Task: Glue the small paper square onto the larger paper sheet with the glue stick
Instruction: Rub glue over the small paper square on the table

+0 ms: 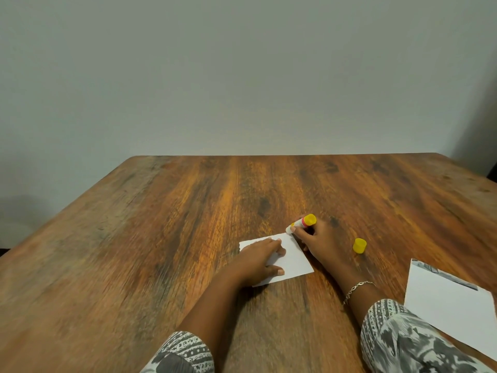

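Head view. Step in hand, judged from where the stick sat: spreading glue on the small paper square [294, 261]. The square lay flat on the table [188, 211], front middle. It was well apart from the larger paper sheet [451, 302], which lay at the right edge of view, partly cut off by the frame.

Left hand [262, 261]: palm down on the square's left half, fingers [273, 244] straight and close together, thumb out toward the near edge. It pressed the paper to the table, pinning it.

Right hand [321, 242]: fingers curled round the glue stick [303, 222], held tilted, yellow base up and away, pale tip down at the square's far right corner. The tip appeared to touch the paper's edge, but motion blur there left contact uncertain. No glue streak showed, so I could not tell whether any was laid.

The yellow cap [359, 245] stood on the table just right of the right hand, off the stick. Bracelet [359, 287] on the right wrist.

Judgement: early to middle of the task, nothing joined yet. The next move calls for strokes of the tip across the square out to its corners, with the left hand shifting so the covered half can be coated. The square then needs turning glue side down and carrying right onto the sheet. Risk: thin paper may drag or crease under the stick if the pinning slackens.
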A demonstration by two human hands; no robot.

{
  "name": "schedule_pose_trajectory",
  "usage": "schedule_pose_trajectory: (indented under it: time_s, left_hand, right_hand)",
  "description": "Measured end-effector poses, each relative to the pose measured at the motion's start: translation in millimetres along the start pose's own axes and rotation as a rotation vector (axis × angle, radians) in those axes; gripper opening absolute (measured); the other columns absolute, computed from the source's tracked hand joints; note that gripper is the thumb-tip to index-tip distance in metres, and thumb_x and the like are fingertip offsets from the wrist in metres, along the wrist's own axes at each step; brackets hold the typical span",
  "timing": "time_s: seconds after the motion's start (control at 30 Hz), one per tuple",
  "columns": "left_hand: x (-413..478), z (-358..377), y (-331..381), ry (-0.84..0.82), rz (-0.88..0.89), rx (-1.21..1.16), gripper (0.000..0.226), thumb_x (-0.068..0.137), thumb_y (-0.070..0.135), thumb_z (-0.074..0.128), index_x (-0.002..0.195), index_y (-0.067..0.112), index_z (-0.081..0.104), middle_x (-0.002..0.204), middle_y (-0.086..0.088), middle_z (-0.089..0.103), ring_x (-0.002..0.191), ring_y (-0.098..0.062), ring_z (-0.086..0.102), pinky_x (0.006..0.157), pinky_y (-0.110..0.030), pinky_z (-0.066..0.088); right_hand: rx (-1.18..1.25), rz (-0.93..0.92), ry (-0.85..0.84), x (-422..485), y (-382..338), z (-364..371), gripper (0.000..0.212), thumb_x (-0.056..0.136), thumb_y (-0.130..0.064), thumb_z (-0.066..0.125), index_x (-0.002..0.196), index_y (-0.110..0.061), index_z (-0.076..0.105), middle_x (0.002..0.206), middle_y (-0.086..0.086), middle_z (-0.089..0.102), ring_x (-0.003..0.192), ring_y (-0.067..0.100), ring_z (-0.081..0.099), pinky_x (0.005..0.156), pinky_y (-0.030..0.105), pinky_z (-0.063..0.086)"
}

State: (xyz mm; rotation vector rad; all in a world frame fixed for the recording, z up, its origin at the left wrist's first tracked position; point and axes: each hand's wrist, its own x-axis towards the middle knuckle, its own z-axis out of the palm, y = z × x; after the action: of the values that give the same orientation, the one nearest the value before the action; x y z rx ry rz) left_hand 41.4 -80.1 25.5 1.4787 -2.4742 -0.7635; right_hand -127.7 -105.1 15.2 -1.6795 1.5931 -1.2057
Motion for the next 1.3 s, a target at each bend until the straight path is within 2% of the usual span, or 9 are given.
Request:
schedule_pose_trajectory:
  time_s: [0.47, 0.67, 0.8, 0.93, 1.13, 1.3]
  left_hand:
    - [0.6, 1.5, -2.7, 0.007, 0.015, 0.017, 0.049, 0.091, 0.030, 0.054, 0.136, 0.022, 0.037, 0.152, 0.000, 0.027, 0.139, -0.018, 0.022, 0.113, -0.036, 0.019]
    - [0.0, 2.5, -4.1, 0.010, 0.020, -0.001, 0.048, 0.090, 0.030, 0.055, 0.135, 0.022, 0.038, 0.153, 0.000, 0.025, 0.141, -0.017, 0.020, 0.115, -0.037, 0.018]
    - [-0.1, 2.4, -4.0, 0.007, 0.022, -0.006, 0.049, 0.090, 0.029, 0.054, 0.136, 0.022, 0.037, 0.153, 0.000, 0.025, 0.141, -0.017, 0.020, 0.114, -0.036, 0.017]
    - [-1.1, 1.8, -3.1, 0.008, 0.027, -0.003, 0.050, 0.090, 0.028, 0.055, 0.136, 0.020, 0.037, 0.153, 0.000, 0.026, 0.140, -0.017, 0.021, 0.113, -0.034, 0.018]
    - [-3.0, 0.3, -0.6, 0.001, 0.012, -0.023, 0.052, 0.091, 0.026, 0.055, 0.138, 0.020, 0.034, 0.153, -0.001, 0.025, 0.140, -0.018, 0.022, 0.113, -0.034, 0.018]
    - [-4.3, -0.9, 1.8, 0.000, 0.006, -0.030, 0.055, 0.091, 0.026, 0.055, 0.140, 0.018, 0.031, 0.152, -0.001, 0.026, 0.140, -0.018, 0.021, 0.113, -0.033, 0.018]
  right_hand:
    - [0.019, 0.019, -0.008, -4.4, 3.9, -1.1, 0.013, 0.082, -0.020, 0.064, 0.091, -0.011, 0.065, 0.089, 0.008, 0.068, 0.080, 0.018, 0.062, 0.060, 0.022, 0.041]
    - [0.005, 0.014, -0.001, -9.6, 5.2, -4.2, 0.015, 0.083, -0.020, 0.064, 0.095, -0.012, 0.066, 0.090, 0.004, 0.067, 0.078, 0.015, 0.060, 0.059, 0.021, 0.041]
    - [0.019, -0.001, 0.008, -14.9, 2.7, -6.6, 0.006, 0.082, -0.017, 0.065, 0.087, -0.016, 0.065, 0.083, 0.001, 0.065, 0.077, 0.016, 0.060, 0.060, 0.024, 0.043]
    - [0.006, 0.004, 0.001, -19.0, 2.8, -9.4, 0.007, 0.081, -0.019, 0.066, 0.087, -0.018, 0.064, 0.083, 0.000, 0.065, 0.078, 0.016, 0.060, 0.062, 0.027, 0.045]
    - [0.000, -0.005, -0.007, -28.7, -1.1, -15.0, 0.011, 0.082, -0.018, 0.064, 0.092, -0.012, 0.067, 0.086, 0.000, 0.066, 0.076, 0.009, 0.057, 0.059, 0.018, 0.037]
    - [0.027, 0.000, -0.018, -36.9, -3.9, -19.2, 0.007, 0.082, -0.017, 0.064, 0.088, -0.015, 0.065, 0.083, -0.004, 0.064, 0.079, 0.010, 0.058, 0.061, 0.022, 0.040]
